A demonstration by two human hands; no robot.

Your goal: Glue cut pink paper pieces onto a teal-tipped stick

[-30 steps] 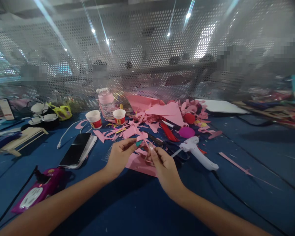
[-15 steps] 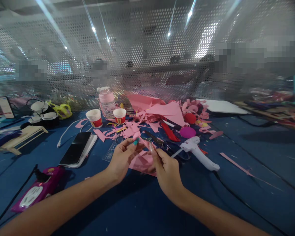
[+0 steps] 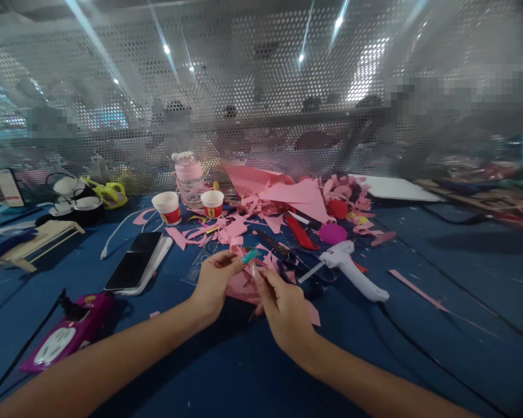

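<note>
My left hand [image 3: 215,280] and my right hand [image 3: 282,309] meet over the blue table [image 3: 418,325], both pinching a small pink paper piece [image 3: 246,278] between the fingertips. More pink paper lies flat under the hands. Black scissors [image 3: 294,258] lie just beyond my right hand, and a white glue gun [image 3: 351,270] rests to its right with a cable trailing off.
A heap of pink paper scraps [image 3: 287,200] lies behind, with two paper cups [image 3: 168,209], a pink bottle [image 3: 188,180], a red ball [image 3: 336,209] and a magenta disc [image 3: 332,234]. A phone [image 3: 135,261] and purple power strip [image 3: 67,337] sit left. A perforated metal screen closes the back.
Both hands have drawn slightly toward me and lower with the pink piece; my right hand has shifted left, closer to my left hand.
</note>
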